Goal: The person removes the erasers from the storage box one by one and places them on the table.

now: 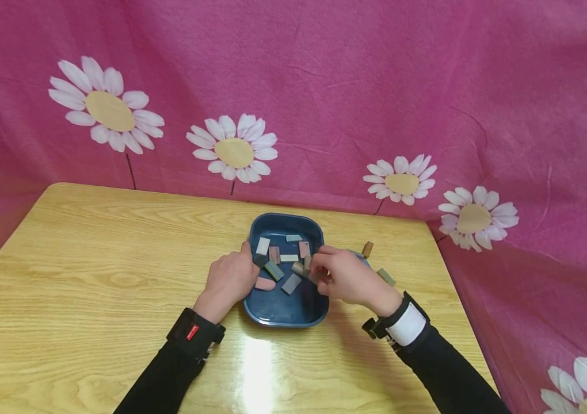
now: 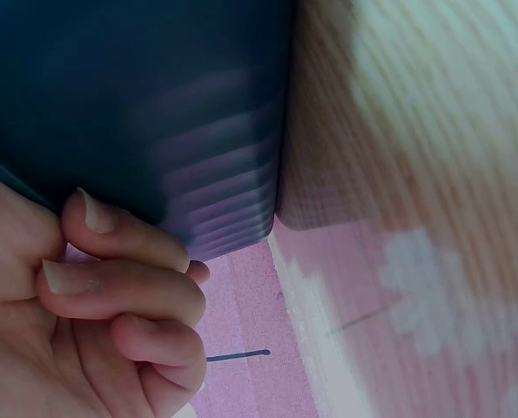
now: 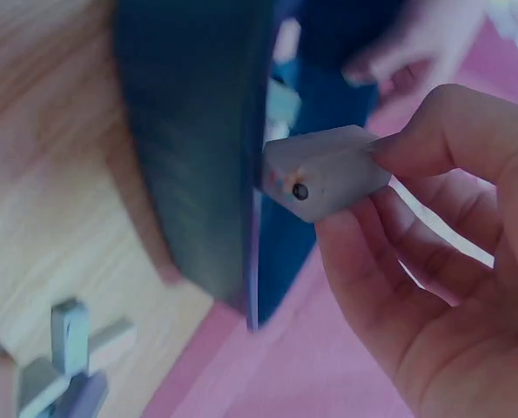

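A deep blue plastic basin (image 1: 288, 310) with rounded corners holds several small wooden blocks, among them a white one (image 1: 263, 246), a green one (image 1: 274, 271) and a pink one with a rounded end (image 1: 265, 284). At the basin's left side my left hand (image 1: 228, 279) grips the rim, its fingers curled against the outer wall in the left wrist view. Over the right rim, my right hand (image 1: 347, 279) pinches a grey block (image 3: 328, 170) between thumb and fingers. That block has a small dark round spot on its end face.
Right of the basin, partly behind my right hand, more blocks lie on the wooden table (image 1: 117, 287), including a brown one (image 1: 368, 249) and a green one (image 1: 386, 276). A pink cloth (image 1: 319, 115) with white daisies hangs behind the table.
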Motion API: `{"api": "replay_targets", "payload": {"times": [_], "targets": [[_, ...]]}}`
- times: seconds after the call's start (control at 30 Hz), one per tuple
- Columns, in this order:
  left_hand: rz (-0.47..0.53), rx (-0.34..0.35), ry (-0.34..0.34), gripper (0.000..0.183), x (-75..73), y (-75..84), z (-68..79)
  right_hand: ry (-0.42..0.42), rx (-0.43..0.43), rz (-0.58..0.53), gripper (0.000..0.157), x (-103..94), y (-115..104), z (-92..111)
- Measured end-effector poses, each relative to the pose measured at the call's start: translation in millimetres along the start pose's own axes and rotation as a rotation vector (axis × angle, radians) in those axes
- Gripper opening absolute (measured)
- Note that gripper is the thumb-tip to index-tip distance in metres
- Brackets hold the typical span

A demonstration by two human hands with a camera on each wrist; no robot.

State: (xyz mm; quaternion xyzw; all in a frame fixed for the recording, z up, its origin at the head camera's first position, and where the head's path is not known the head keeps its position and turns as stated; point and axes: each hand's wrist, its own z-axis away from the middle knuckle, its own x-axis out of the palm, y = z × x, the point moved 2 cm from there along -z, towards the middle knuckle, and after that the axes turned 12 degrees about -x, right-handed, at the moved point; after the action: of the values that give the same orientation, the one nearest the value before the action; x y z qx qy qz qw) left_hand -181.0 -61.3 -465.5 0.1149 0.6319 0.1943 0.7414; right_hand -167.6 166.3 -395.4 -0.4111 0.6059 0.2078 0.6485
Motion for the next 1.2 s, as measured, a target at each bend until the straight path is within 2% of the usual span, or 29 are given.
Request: {"api": "replay_targets", "payload": {"times": [0.1, 0.2, 0.3, 0.47, 0.7, 0.97, 1.2], "targets": [[-0.002, 0.001, 0.001, 0.058, -0.2, 0.6, 0.2, 0.080, 0.033, -0.017, 0.015, -5.4, 10.0, 12.0], [-0.005, -0.006, -0.003, 0.058, -0.2, 0.8, 0.0, 0.108, 0.063, -0.008, 0.015, -6.4, 19.3, 24.0], [-0.009, -0.013, -0.011, 0.058, 0.7, -0.2, -0.5, 0.085, 0.106, 0.008, 0.014, -0.5, 27.1, 35.5], [-0.012, -0.021, -0.017, 0.059, 1.8, -0.8, -1.5, 0.034, 0.168, 0.073, 0.015, 20.4, 41.0, 53.5], [-0.009, -0.022, -0.015, 0.058, 1.8, 0.6, -1.2, 0.023, 0.219, 0.101, 0.024, 42.5, 54.2, 71.7], [-0.007, -0.026, -0.026, 0.059, 0.6, 1.0, -1.1, 0.058, 0.236, 0.072, 0.023, 49.3, 54.9, 80.0], [-0.005, -0.024, -0.026, 0.058, 1.4, 0.6, -1.4, 0.014, 0.249, 0.064, 0.015, 42.8, 54.7, 75.8]]}}
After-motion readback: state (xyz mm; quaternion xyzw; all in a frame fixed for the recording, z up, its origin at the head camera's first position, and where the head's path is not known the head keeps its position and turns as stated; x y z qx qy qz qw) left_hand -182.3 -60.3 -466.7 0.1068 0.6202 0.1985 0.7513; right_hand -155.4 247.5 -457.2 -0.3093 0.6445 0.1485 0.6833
